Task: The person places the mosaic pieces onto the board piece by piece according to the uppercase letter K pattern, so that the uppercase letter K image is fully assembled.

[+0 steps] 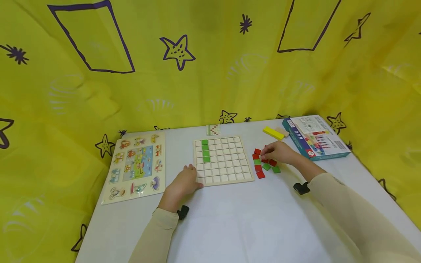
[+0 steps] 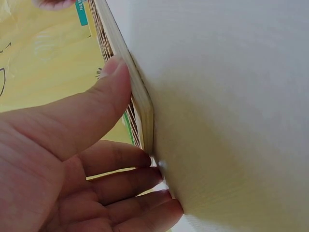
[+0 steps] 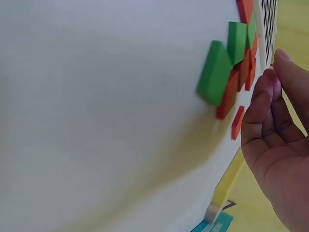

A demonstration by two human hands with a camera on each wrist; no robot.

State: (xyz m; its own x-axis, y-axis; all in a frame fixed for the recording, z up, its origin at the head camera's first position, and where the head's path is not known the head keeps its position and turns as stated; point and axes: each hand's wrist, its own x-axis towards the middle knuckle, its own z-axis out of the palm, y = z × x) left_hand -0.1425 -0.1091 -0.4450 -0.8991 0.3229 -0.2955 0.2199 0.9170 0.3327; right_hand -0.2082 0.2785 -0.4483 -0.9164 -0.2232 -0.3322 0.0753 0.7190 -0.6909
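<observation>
A wooden grid board (image 1: pixel 227 164) of pale squares lies mid-table, with several green tiles (image 1: pixel 205 148) in a column near its left side. My left hand (image 1: pixel 184 180) holds the board's near left corner. Its thumb (image 2: pixel 116 72) presses along one edge while the fingers (image 2: pixel 130 183) lie round the corner. Right of the board, my right hand (image 1: pixel 279 151) hovers over loose red tiles (image 1: pixel 261 175) and green tiles (image 1: pixel 276 169), partly covering them. Its fingers are loosely bent, the thumb close to the forefinger, and no tile shows between them in the right wrist view.
A small pattern card (image 1: pixel 213 130) lies behind the board. Yellow sticks (image 1: pixel 273 133) and a teal-edged box (image 1: pixel 323 137) lie at the back right. A picture puzzle board (image 1: pixel 138 168) is on the left. Yellow cloth (image 1: pixel 204 87) hangs behind the white table (image 1: pixel 236 219).
</observation>
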